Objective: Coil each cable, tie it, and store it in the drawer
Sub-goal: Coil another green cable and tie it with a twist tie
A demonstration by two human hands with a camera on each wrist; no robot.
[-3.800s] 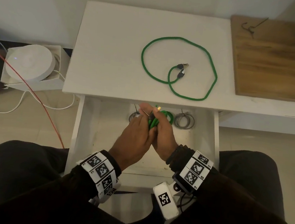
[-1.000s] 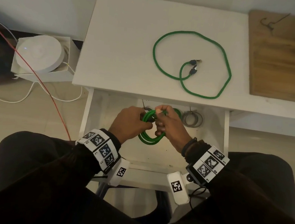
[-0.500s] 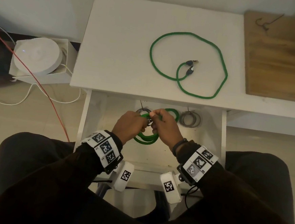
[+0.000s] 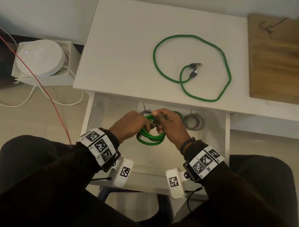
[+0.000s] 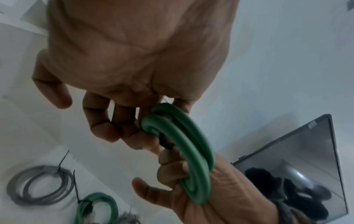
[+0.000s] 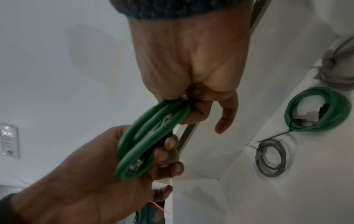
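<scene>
A coiled green cable [image 4: 150, 139] hangs over the open drawer [image 4: 226, 137], held from both sides. My left hand [image 4: 131, 124] grips its left side, fingers curled round the loops [image 5: 184, 144]. My right hand [image 4: 169, 124] grips its right side and pinches at the top [image 6: 151, 136]. A small dark piece shows between the fingers; I cannot tell what it is. A second green cable [image 4: 191, 66] lies loose in a wide loop on the white tabletop [image 4: 123, 48], its two plugs near the middle.
At the drawer's back lie a tied green coil [image 6: 316, 109], a grey coil [image 4: 193, 123] at the right and another grey coil [image 5: 40, 186] at the left. A wooden board [image 4: 283, 61] lies at the right. A white round device [image 4: 40, 56] and cords sit on the floor at the left.
Since the earliest frame the green coil has gone from an upright bunch to a flatter loop between my hands. Over the last second both hands stay on it and barely shift.
</scene>
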